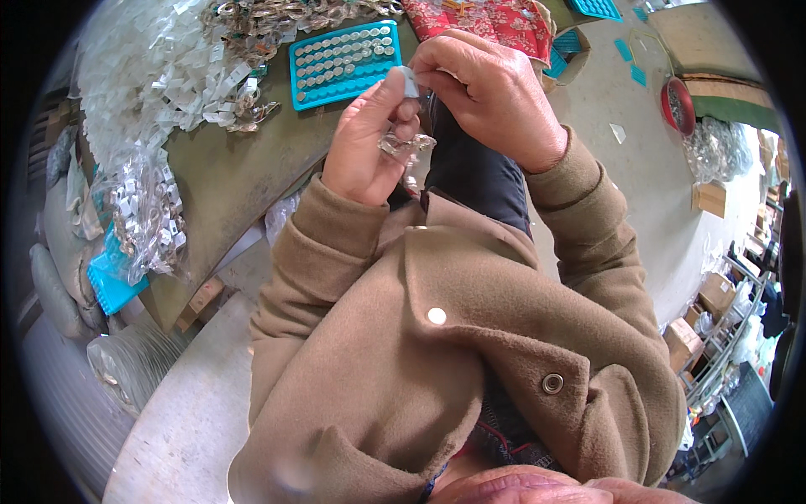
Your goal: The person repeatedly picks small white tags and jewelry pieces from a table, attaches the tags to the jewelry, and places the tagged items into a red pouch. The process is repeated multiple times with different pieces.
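Between the thumb and fingers of my left hand (365, 151) is a small pale tag (410, 82). A shiny, clear and gold-toned bracelet-like piece (407, 145) hangs below those fingers. My right hand (495, 97) is closed in a pinch at the tag's right side; whatever its fingertips hold is too small to make out. Just beyond my left hand, a blue tray (361, 87) lies on the table, with rows of small round silvery pieces in it.
A big heap of small clear bags with white tags (159, 67) covers the table's left. Tangled gold-brown jewellery (269, 21) lies behind the tray. Red floral cloth (495, 21) is at the far side. On the right floor stand a red basin (677, 107) and cardboard boxes (711, 199).
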A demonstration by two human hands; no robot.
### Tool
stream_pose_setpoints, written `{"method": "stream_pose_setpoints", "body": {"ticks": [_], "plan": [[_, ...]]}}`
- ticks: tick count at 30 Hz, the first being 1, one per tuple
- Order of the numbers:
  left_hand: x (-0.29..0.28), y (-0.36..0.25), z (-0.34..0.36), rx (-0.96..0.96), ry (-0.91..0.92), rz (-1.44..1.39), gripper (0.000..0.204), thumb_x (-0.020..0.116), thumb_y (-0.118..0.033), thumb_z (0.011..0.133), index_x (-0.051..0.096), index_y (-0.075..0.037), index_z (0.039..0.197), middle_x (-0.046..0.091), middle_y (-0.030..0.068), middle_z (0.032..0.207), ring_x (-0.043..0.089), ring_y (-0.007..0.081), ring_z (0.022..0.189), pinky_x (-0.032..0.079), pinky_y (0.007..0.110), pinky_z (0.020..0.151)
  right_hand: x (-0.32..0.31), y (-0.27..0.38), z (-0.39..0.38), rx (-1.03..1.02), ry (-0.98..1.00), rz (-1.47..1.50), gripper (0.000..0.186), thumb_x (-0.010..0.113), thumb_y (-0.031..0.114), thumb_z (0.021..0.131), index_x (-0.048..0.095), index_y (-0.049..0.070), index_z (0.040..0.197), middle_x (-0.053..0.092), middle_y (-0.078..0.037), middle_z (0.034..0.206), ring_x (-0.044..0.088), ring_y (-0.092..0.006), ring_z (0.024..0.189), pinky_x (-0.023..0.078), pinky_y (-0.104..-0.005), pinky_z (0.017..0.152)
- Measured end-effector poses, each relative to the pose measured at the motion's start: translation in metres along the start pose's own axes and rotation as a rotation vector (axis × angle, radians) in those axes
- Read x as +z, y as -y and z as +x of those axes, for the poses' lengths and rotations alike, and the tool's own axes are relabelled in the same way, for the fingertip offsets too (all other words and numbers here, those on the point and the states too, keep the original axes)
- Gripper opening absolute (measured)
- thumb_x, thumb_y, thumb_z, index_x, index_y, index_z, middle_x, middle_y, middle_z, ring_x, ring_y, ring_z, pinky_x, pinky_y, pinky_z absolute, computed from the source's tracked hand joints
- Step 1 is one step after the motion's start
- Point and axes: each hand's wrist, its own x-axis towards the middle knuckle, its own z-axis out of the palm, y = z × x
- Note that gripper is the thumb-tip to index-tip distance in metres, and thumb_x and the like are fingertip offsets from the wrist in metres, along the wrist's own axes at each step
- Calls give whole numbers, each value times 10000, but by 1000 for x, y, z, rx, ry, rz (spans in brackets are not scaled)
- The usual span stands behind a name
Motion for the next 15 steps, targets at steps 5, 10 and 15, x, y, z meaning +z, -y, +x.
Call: {"method": "stream_pose_setpoints", "body": {"ticks": [5, 10, 15], "plan": [[-5, -6, -2, -152, 36, -277, 323, 504, -374, 1030, 537, -56, 1070, 433, -48, 734, 417, 35, 602, 413, 209, 493, 5, 5, 2, 30, -9, 81, 77, 671, 45, 790, 630, 45, 855, 635, -115, 784, 646, -313, 724, 517, -369, 623], [-3, 5, -9, 103, -79, 170, 211, 641, -275, 963, 577, -74, 951, 504, -23, 684, 510, 75, 551, 433, 234, 480, -4, 2, 4, -37, 178, 0, 62, 651, 98, 812, 646, 38, 824, 645, -113, 788, 655, -298, 733, 516, -375, 632], [-15, -2, -9, -190, 114, -416, 177, 592, -271, 993, 561, -97, 979, 501, -28, 697, 477, 73, 543, 409, 240, 467, 7, 5, 4, 107, 129, 182, 68, 684, 109, 797, 680, 43, 808, 651, -108, 776, 655, -292, 725, 519, -358, 645]]}}
